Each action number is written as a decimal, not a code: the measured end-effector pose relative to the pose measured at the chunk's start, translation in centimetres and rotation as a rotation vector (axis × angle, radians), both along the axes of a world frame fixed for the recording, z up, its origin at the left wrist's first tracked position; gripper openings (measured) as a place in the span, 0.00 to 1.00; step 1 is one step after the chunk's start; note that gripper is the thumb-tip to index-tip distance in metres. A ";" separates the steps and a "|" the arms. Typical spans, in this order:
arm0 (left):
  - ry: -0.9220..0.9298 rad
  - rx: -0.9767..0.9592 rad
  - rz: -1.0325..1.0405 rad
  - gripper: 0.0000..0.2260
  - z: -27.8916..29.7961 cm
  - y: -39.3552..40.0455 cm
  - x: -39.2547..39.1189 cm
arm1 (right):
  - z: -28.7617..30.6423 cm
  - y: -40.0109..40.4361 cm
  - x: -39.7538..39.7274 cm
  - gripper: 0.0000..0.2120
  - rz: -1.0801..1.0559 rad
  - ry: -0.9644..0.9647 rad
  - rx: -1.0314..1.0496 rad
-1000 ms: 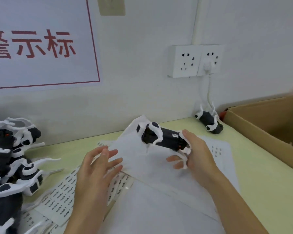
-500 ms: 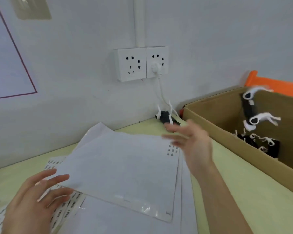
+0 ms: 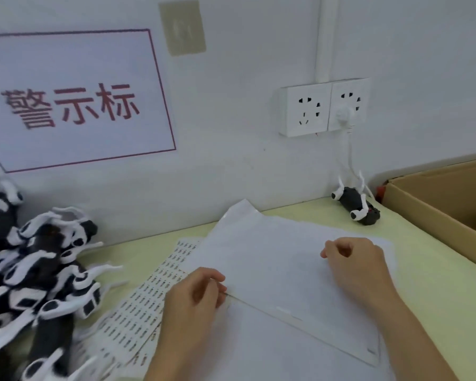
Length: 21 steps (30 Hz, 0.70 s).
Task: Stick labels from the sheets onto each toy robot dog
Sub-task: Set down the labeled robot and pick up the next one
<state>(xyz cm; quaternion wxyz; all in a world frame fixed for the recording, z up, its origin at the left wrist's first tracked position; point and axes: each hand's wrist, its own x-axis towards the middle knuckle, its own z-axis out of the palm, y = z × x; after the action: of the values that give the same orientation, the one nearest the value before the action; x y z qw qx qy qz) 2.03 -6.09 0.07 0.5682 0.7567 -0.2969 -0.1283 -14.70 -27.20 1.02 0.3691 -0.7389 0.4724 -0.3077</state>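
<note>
A pile of black-and-white toy robot dogs [image 3: 39, 270] lies at the left of the table. One more dog [image 3: 355, 206] lies on its back by the wall under the socket. Printed label sheets [image 3: 149, 306] stick out from under a large white sheet [image 3: 272, 265] in the middle. My left hand [image 3: 195, 295] has its fingers curled at the white sheet's left edge and seems to pinch it. My right hand [image 3: 355, 268] rests on the white sheet with fingers curled, and I see nothing in it.
An open cardboard box [image 3: 437, 204] stands at the right; its inside is out of view. A double wall socket [image 3: 322, 105] has a white plug and cable hanging down to the lone dog. A red-lettered sign [image 3: 74, 105] hangs on the wall.
My right hand held a dog a second ago, let it fly into the box, and has come back onto the white sheet. My left hand has moved to the sheet's edge.
</note>
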 end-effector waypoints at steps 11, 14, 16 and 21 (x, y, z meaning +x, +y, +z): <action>-0.499 0.305 0.095 0.07 3.1 1.8 -3.8 | -0.1 1.2 0.9 0.14 0.064 0.225 -0.089; -0.467 0.642 -0.063 0.10 5.7 3.6 -3.4 | -0.1 1.2 0.8 0.14 0.074 0.212 -0.085; -0.472 0.888 -0.225 0.16 8.1 4.7 -2.3 | 0.0 1.3 0.7 0.14 0.071 0.218 -0.077; -0.538 1.174 -0.261 0.33 14.4 5.7 1.9 | 0.2 1.4 0.5 0.14 0.083 0.187 -0.061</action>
<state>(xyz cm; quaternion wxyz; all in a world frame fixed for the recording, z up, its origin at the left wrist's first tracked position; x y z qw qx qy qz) 3.91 -0.42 14.43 -0.0530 0.9044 -0.3986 -0.1431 -14.17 -25.83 1.24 0.3131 -0.7944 0.4639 -0.2360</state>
